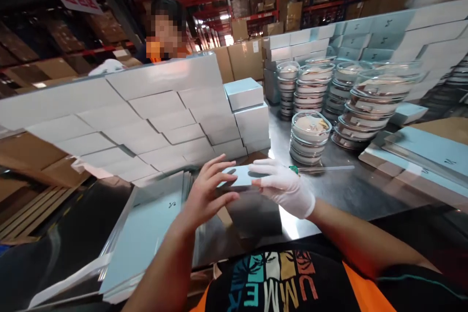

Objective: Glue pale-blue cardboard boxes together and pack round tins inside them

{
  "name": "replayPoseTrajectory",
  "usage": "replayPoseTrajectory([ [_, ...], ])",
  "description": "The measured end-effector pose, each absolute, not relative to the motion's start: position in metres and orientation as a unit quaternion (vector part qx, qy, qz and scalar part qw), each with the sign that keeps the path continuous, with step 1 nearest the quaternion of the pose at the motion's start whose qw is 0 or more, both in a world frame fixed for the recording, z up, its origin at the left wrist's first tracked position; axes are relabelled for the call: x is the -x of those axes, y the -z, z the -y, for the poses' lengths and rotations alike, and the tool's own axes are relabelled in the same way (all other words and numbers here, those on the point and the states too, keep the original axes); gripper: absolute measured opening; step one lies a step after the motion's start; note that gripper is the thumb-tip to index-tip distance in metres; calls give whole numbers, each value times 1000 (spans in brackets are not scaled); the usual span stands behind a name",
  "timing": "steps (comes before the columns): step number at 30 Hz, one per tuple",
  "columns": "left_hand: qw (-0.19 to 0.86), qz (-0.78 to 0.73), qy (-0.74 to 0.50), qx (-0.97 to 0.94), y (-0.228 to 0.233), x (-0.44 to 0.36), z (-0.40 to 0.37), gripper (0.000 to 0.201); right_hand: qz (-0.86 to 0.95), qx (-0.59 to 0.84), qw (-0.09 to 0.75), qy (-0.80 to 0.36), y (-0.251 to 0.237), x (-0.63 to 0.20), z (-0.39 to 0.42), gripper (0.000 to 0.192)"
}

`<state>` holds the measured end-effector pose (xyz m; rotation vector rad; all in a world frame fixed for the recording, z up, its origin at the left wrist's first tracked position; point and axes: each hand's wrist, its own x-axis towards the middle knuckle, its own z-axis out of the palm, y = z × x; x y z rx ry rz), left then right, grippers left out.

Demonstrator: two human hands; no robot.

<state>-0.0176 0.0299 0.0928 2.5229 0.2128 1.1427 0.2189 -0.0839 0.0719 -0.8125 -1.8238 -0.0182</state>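
A light blue box (240, 176) lies on the metal table between my hands, partly covered by my fingers. My left hand (210, 187) is bare, its fingers spread and curved beside the box's left end. A white glove covers my right hand (283, 184); its fingers stretch out flat over the right end of the box, with some fingertips bare. Whether either hand presses on the box I cannot tell. Just beyond the right hand are a small green object (293, 169) and a thin clear strip (329, 168).
White boxes (161, 112) form a wall in front. Stacked round glass containers (310, 139) stand right of centre, with taller stacks (369, 107) behind. Flat blue cartons lie at left (149, 224) and right (431, 148). A person (166, 34) is behind the box wall.
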Motion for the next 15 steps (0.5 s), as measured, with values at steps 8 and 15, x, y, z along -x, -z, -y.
replayPoseTrajectory([
  [8, 120, -176, -356, -910, -126, 34, -28, 60, 727, 528, 426, 106, -103, -298, 68, 87],
  [15, 410, -308, -693, -506, -84, 61, -52, 103, 532, 815, 164, 162, -88, -441, 40, 23],
])
